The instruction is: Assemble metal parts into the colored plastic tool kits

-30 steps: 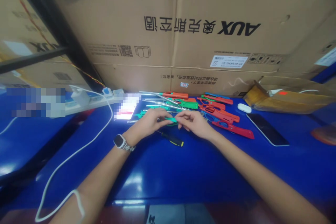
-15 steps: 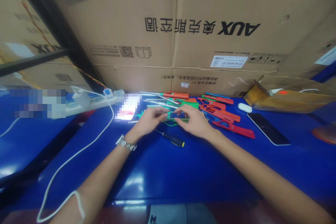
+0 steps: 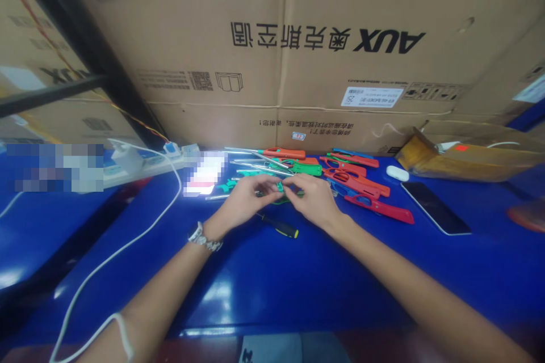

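Observation:
Between the fingertips of my left hand (image 3: 251, 197) and my right hand (image 3: 313, 198) is a small green plastic piece (image 3: 280, 186). The fingers of both hands pinch it from either side, above the blue table. Just beyond my hands lie several long-nosed lighters with metal tubes, among them a green lighter (image 3: 304, 167) and an orange lighter (image 3: 284, 153). A red lighter (image 3: 378, 207) lies to the right of my right hand. Below my hands rests a black and yellow screwdriver (image 3: 281, 227), its shaft partly hidden by my left hand.
A dark-screened phone (image 3: 436, 208) and a white earbud case (image 3: 397, 173) lie at the right, near a brown bag (image 3: 468, 156). A large cardboard box (image 3: 298, 79) stands behind. At the left, a power strip (image 3: 140, 167) has a white cable (image 3: 140, 236) trailing over my left forearm.
Both hands have come closer together, and their fingertips now meet at the small green piece, which shows more plainly. The view has shifted slightly. The lighters and screwdriver lie as before.

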A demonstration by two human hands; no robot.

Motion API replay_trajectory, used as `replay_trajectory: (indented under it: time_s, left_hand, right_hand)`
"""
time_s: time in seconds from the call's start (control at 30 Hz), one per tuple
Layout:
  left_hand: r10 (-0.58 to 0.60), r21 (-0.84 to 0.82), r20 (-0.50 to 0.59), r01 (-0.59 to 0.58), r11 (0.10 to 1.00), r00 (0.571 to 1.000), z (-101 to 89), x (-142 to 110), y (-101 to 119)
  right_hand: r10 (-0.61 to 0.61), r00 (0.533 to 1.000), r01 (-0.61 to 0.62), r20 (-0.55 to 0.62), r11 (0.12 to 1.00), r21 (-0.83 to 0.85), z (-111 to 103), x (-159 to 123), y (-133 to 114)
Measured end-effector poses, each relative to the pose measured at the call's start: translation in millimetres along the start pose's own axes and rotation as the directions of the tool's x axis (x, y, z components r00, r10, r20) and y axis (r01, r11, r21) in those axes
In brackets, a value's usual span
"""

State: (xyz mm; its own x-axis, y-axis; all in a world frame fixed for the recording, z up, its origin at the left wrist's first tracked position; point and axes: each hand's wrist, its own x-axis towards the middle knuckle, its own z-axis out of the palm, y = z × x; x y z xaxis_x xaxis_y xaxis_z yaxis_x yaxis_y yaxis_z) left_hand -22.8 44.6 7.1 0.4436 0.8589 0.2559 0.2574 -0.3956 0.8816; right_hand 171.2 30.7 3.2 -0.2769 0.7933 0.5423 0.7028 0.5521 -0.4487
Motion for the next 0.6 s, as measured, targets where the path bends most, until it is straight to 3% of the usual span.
replay_trajectory:
  time_s: [0.1,0.2,0.47,0.6]
  left_hand:
    - [0.142,0.163,-0.069,-0.130,0.978,0.987,2.6,0,0]
    - [0.247,0.274,-0.035,-0.229,0.934,0.968,0.9,0,0]
    - [0.238,0.462,0.159,-0.285,0.840,0.958,-9.3,-3,2]
    - [0.219,0.431,0.157,-0.267,0.862,0.963,-9.7,-2,1]
  right_hand:
    - [0.053,0.998,-0.047,-0.029,0.985,0.166,5,-3,0]
    - [0.131,0.991,-0.127,0.001,0.952,0.279,5,-6,0]
    - [0.238,0.970,-0.240,0.048,0.909,0.340,-1,-4,-2]
    - [0.249,0.957,-0.285,0.152,0.906,0.312,3,-2,1]
